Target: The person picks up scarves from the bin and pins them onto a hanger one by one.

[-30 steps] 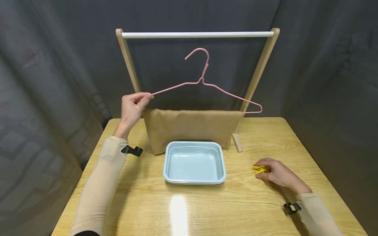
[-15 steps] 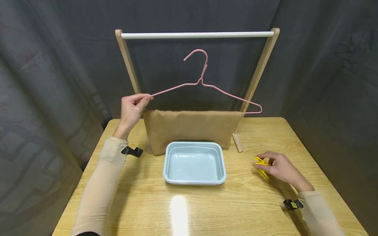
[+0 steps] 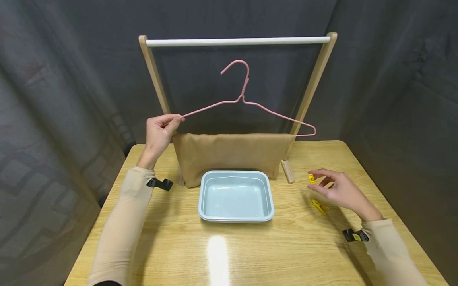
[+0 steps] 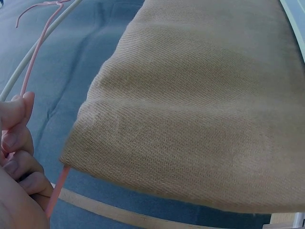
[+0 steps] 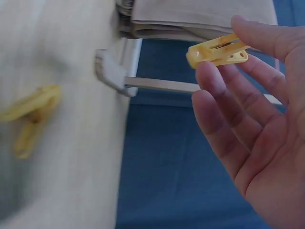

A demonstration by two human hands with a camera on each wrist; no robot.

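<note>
The pink hanger (image 3: 242, 95), draped with brown cloth (image 3: 232, 155), is extending rightward from the pinching left hand (image 3: 158, 132); the right hand (image 3: 341, 192) is pinching a yellow clip (image 3: 312, 179), raised near a second clip (image 3: 318, 206).

Brown cloth (image 3: 232, 155) hides most of the lower hanger bar (image 4: 57, 190), and the right wrist view blurs the lying clothespin (image 5: 35, 103).

Dark grey cloth (image 3: 239, 18) fills my far side, and here it hangs left and right, too; faint markings (image 3: 18, 155) on the left, possibly a print, I can't be sure. Below, a pale wood-grained table (image 3: 286, 246), far corners rounded, a bright streak of light (image 3: 218, 258) gleaming near!
</note>
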